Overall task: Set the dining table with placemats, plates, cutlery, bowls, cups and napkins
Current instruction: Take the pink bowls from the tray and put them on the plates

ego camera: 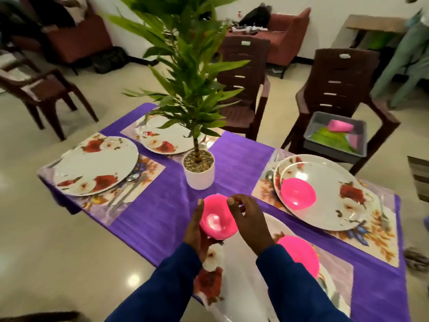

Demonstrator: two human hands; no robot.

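My left hand [197, 231] cups a pink bowl [217, 220] from below and the side, above the near part of the purple-clothed table [162, 205]. My right hand [249, 219] pinches the bowl's right rim with thumb and fingers. A second pink bowl [298, 194] sits on the right floral plate [325, 191]. A third pink bowl [299, 254] lies on the near plate [232, 275], mostly hidden under my arms. Two more floral plates stand bare at the left [95, 165] and far side [162, 135], each on a placemat. Cutlery [125, 194] lies beside the left plate.
A potted plant in a white pot [198, 170] stands mid-table, its leaves hiding part of the far plate. A grey bin [315, 119] holding a pink cup and green and pink items sits on a brown chair [336, 84] at the right. More chairs surround the table.
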